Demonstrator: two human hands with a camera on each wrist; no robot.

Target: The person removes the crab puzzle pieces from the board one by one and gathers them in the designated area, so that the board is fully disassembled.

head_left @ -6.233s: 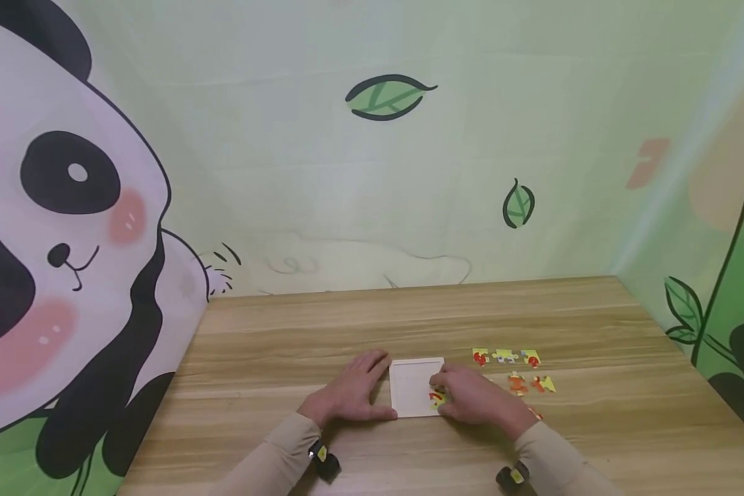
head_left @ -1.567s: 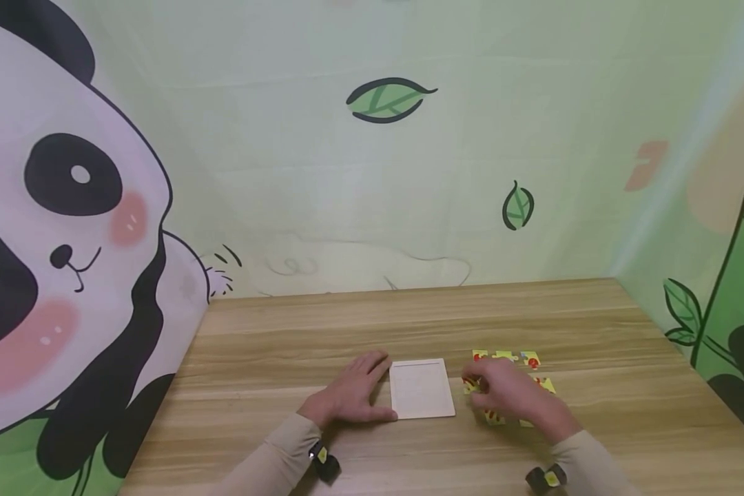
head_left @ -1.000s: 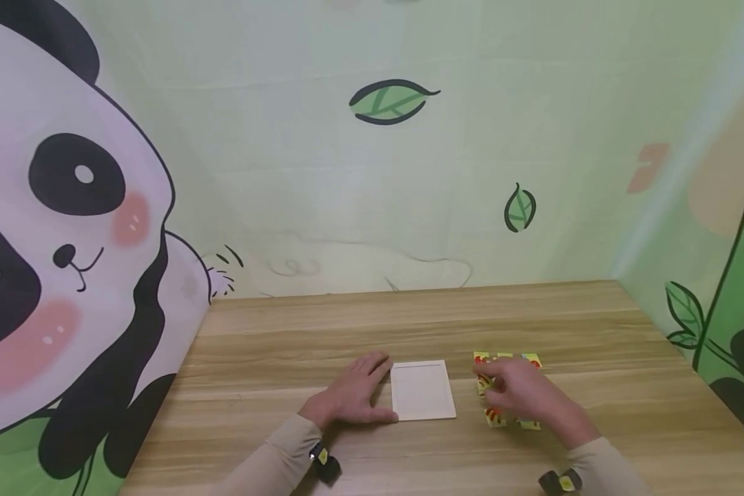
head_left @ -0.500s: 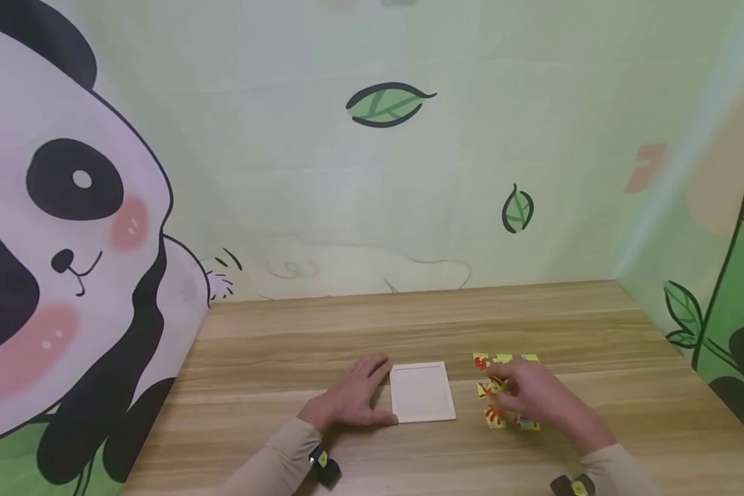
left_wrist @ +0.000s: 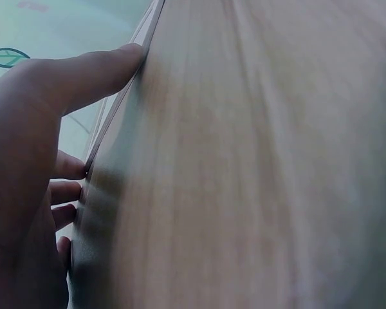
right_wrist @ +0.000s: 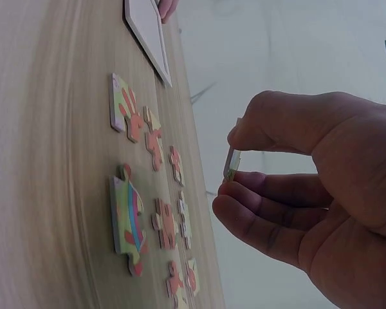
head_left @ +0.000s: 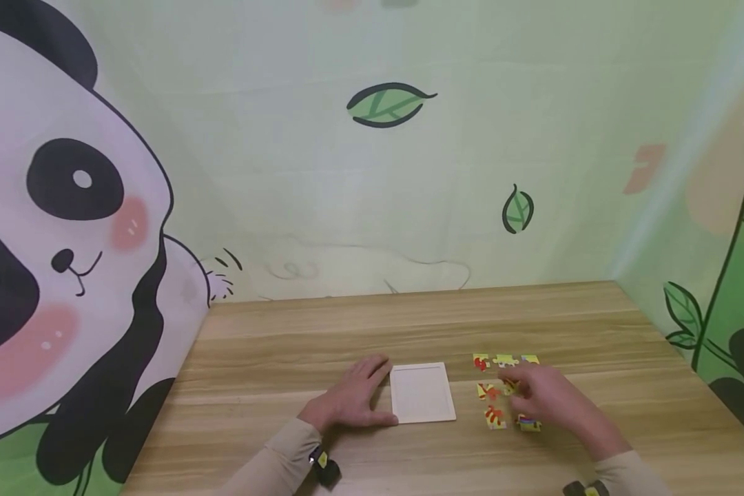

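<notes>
My left hand rests on the table at the left edge of a shallow square puzzle tray, thumb and fingertips touching its side. In the right wrist view, my right hand pinches a puzzle piece between thumb and fingers, raised off the table. That piece shows almost edge-on, so its picture is mostly hidden. Below and around this hand lie several loose puzzle pieces in rough rows, among them a rainbow-striped piece, a red-and-yellow piece and a corner piece.
The wooden table meets a green wall cloth at the back. A printed panda covers the cloth on the left. The loose pieces lie right of the tray.
My right hand has moved right from the tray to above the loose pieces. A red-and-yellow piece it held beside the tray now lies in the left column. The left hand has stayed put.
</notes>
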